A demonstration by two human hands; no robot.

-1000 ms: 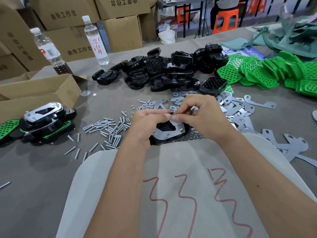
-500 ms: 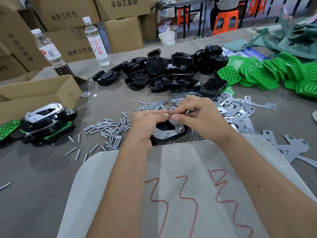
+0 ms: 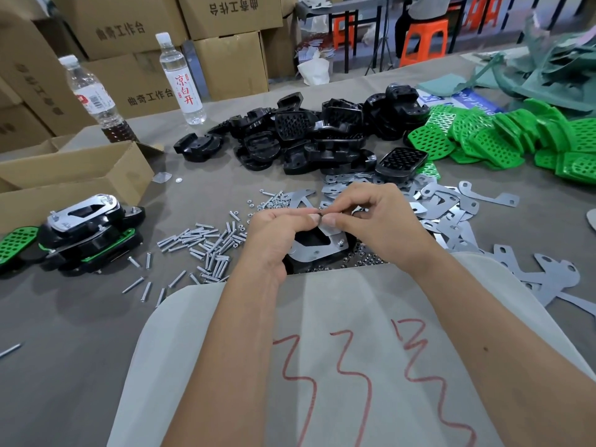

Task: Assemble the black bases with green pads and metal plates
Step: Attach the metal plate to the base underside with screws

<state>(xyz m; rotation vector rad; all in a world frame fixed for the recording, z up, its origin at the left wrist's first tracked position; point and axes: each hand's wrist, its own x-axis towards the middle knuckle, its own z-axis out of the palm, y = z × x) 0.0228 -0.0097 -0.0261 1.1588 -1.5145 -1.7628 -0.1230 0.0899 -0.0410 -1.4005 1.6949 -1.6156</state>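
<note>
Fingertips of the left hand (image 3: 277, 233) and right hand (image 3: 375, 221) still pinch one small dark part above the base (image 3: 317, 250); cardboard box (image 3: 74, 175) contents hidden.

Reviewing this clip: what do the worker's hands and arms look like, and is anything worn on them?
Both the left hand and the right hand are bare: no gloves, rings or watch show. The forearms are bare too, with no sleeves in view. Fingernails are short and unpainted.

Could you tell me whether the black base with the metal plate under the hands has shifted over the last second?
No. The black base with the metal plate sits as before beside the pile of silver screws.
</note>
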